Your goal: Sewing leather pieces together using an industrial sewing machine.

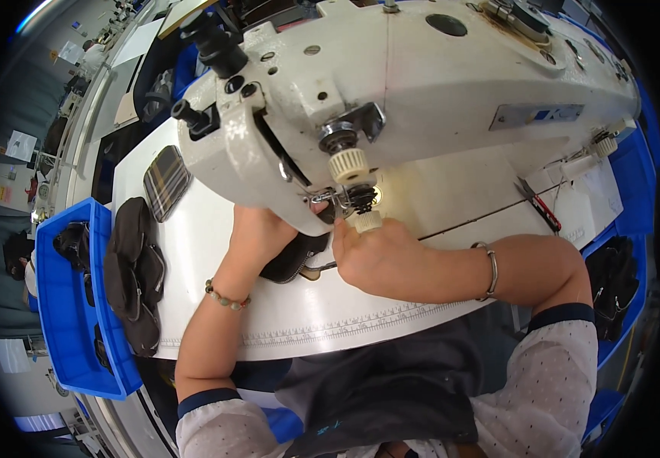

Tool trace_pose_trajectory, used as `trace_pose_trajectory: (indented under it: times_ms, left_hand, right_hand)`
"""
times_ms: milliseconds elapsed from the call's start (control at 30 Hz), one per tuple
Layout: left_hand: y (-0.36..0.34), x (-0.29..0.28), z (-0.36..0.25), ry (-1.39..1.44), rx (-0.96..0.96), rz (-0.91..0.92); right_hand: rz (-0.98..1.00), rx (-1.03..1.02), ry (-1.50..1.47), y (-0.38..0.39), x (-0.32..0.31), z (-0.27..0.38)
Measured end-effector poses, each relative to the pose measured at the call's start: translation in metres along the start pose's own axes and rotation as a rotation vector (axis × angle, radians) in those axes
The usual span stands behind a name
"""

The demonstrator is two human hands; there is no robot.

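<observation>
A white sewing machine (414,84) spans the upper middle, its head and thread-tension knobs above my hands. Under the needle area lies a dark stitched piece (290,261) with a curved edge, partly covered by my hands and the machine head. My left hand (260,230) rests at the left of this piece; its fingers disappear behind the machine head. On the other side my right hand (376,256) is closed with curled fingers, close beside the lower tension knob (368,221). What its fingertips grip is hidden.
Dark fabric pouches (133,275) and a plaid piece (167,183) lie on the white table (200,305) at left. A blue bin (70,320) holds dark pieces. Red-handled snips (540,206) lie at right, near another blue bin (635,305) with dark zippered pieces.
</observation>
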State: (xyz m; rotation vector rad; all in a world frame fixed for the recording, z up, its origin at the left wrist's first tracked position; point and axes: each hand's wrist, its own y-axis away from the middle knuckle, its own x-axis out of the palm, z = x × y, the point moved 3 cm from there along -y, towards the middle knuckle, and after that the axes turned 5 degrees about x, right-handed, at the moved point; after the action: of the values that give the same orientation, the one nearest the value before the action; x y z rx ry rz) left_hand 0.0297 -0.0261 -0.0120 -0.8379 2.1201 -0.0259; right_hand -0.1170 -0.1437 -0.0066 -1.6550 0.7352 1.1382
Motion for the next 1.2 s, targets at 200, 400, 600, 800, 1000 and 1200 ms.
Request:
trace_pose_trajectory:
  times_ms: [200, 400, 600, 800, 1000, 1200]
  left_hand:
    - [-0.001, -0.005, -0.015, -0.108, -0.06, 0.052]
    - [0.004, -0.004, -0.011, 0.088, -0.189, -0.04]
    - [0.002, -0.002, -0.017, -0.132, -0.167, 0.012]
    - [0.001, -0.003, -0.026, -0.228, -0.261, 0.061]
    - [-0.001, -0.004, -0.019, -0.277, -0.532, 0.143]
    - [0.011, -0.02, -0.048, -0.415, -0.151, 0.063]
  right_hand:
    - [-0.032, 0.015, -0.049, 0.002, -0.001, 0.0]
    - [-0.136, 0.032, -0.199, 0.003, -0.009, 0.008]
    - [0.019, 0.027, -0.333, 0.005, -0.002, 0.008]
    - [0.067, 0.001, -0.321, 0.005, -0.007, 0.008]
    - [0.074, 0.022, -0.264, 0.004, -0.004, 0.006]
    - [0.133, 0.015, -0.282, 0.007, -0.007, 0.001]
